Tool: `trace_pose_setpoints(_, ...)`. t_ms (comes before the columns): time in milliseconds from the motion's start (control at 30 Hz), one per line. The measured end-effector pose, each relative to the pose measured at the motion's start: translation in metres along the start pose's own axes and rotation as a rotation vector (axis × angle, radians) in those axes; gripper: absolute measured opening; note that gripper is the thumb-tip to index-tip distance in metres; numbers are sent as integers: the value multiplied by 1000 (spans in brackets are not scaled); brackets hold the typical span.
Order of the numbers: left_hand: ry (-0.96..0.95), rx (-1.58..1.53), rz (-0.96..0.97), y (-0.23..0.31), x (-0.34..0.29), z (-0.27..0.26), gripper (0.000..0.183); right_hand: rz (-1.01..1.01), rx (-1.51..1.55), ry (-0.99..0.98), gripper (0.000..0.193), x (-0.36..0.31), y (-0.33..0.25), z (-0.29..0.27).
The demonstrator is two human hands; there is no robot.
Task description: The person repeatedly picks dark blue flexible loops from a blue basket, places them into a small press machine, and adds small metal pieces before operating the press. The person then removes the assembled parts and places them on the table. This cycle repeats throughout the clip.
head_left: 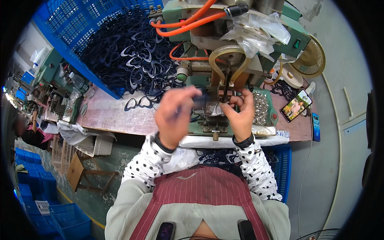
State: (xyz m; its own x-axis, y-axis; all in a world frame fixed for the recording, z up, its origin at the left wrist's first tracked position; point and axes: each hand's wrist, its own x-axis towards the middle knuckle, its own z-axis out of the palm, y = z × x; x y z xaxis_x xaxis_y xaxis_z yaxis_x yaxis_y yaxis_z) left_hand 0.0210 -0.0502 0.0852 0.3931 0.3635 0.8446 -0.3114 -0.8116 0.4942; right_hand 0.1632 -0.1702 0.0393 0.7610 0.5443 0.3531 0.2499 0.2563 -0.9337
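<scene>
Head view: blurred dark frame (pixel 199 103), curled fingers (pixel 188 96).

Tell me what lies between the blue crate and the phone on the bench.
In the head view, the green machine with orange hoses stands between the blue crate and the phone; both hands work at its front.

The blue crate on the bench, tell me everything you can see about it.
The blue crate is a plastic basket with latticed walls, at the bench's far left. It is heaped with dark navy eyeglass frames, some spilling past its open near corner onto the bench. A green machine stands just to its right. Neither hand touches it.
</scene>
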Motion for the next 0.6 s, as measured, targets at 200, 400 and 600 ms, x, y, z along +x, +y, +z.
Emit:
trace_pose_setpoints(200, -419, -40, 486, 10, -41, 30, 31, -128, -278, 83, 47, 11, 13, -32)
trace_pose_setpoints(400, -453, -61, 457, -4, -49, 39, 34, 56, -643, 347, 28, 18, 79, -134)
trace_pose_setpoints(600, -446, -71, 422, -5, -52, 38, 31, 31, -1066, 69, 27, -9, 68, -154)
